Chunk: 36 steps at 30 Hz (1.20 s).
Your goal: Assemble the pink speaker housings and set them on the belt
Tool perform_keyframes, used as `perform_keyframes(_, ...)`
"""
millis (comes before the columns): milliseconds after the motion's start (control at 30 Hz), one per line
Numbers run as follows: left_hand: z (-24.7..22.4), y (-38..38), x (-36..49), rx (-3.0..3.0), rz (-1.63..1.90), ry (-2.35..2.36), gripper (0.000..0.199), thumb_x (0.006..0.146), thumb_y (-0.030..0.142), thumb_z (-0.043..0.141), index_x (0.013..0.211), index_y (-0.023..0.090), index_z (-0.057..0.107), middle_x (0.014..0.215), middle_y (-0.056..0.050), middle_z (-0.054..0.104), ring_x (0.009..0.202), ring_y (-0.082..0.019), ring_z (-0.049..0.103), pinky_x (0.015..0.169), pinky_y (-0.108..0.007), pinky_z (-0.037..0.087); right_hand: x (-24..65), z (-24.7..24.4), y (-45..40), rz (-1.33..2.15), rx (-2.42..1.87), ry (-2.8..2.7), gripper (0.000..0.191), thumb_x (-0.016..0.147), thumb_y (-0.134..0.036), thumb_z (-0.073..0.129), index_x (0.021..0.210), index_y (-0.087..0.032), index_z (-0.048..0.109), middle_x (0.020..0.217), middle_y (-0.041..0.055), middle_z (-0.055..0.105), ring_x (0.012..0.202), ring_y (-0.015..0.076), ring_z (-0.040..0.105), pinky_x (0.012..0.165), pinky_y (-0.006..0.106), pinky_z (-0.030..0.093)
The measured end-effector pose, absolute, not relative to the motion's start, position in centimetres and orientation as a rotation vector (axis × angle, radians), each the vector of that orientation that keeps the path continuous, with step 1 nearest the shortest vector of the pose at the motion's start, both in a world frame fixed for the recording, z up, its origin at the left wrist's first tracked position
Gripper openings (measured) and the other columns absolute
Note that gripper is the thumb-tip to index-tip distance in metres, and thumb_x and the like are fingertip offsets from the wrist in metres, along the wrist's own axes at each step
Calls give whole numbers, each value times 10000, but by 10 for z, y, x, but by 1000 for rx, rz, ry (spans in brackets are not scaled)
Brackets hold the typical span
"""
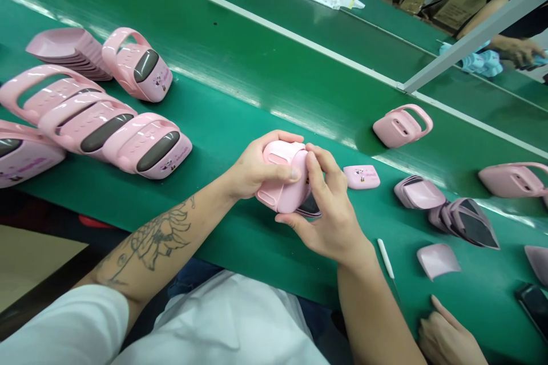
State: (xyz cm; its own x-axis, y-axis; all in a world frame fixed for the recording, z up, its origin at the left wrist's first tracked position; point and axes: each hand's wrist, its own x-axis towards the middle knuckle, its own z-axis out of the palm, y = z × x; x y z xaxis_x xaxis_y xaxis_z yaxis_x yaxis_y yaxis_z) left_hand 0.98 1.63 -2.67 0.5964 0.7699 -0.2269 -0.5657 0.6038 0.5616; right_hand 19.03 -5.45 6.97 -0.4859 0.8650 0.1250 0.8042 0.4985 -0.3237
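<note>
Above the near edge of the green surface, a pink plastic casing is held between both hands. My left hand grips its left side, the thumb lying across the top. Around the right end curl the fingers and thumb of my right hand, partly hiding a printed face. Beneath the casing a dark glossy panel peeks out; I cannot tell whether it is attached. Just right of my right hand lies a flat pink printed cover. A thin tool with a white handle rests near my right forearm.
Several pink handled devices and a stack of pink panels stand at left. To the right are a pink device, stacked dark-windowed covers and another person's hand. A metal post rises from the rail; a co-worker handles blue parts beyond.
</note>
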Motion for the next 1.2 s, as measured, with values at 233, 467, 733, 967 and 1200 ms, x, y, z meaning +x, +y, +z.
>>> perform_keyframes(233, -22, 13, 13, 422, 826, 506, 811, 586, 361, 1089, 1270, 156, 704, 1134, -88, 769, 917, -174, 725, 802, -267, 595, 187, 68, -54, 252, -1422, -2492, 1087, 1010, -644, 668, 1832, -136, 169, 1710, 240, 415, 1636, 325, 451, 1298, 527, 499)
perform_keyframes(467, -26, 20, 6, 586, 776, 528, 922, 590, 457, 1098, 1339, 155, 653, 1176, -102, 738, 951, -171, 705, 802, -255, 601, 198, 58, -49, 289, -1386, -2442, 1182, 923, -682, 777, 1836, -213, 191, 1652, 206, 467, 1590, 298, 506, 1304, 521, 528)
perform_keyframes(733, -25, 21, -7, 860, 847, 476, 898, 667, 434, 1055, 1439, 170, 679, 1383, -156, 741, 1171, -277, 742, 939, -310, 615, 194, 65, -53, 174, -1312, -2501, 1245, 895, -735, 769, 1840, -176, 182, 1670, 243, 461, 1636, 335, 470, 1338, 559, 511)
perform_keyframes(967, -18, 17, -8, 904, 921, 444, 838, 709, 432, 1034, 1436, 158, 719, 1422, -155, 756, 1251, -322, 755, 1004, -342, 633, 190, 69, -53, 225, -1229, -2481, 1251, 854, -441, 917, 1837, -160, 196, 1621, 247, 471, 1615, 375, 481, 1299, 598, 532)
perform_keyframes(1200, -18, 16, -9, 956, 928, 464, 804, 736, 461, 1011, 1426, 155, 735, 1401, -146, 772, 1228, -316, 769, 982, -340, 640, 187, 70, -56, 281, -1252, -2466, 1202, 902, -418, 870, 1847, -213, 155, 1619, 226, 462, 1637, 339, 459, 1308, 600, 539)
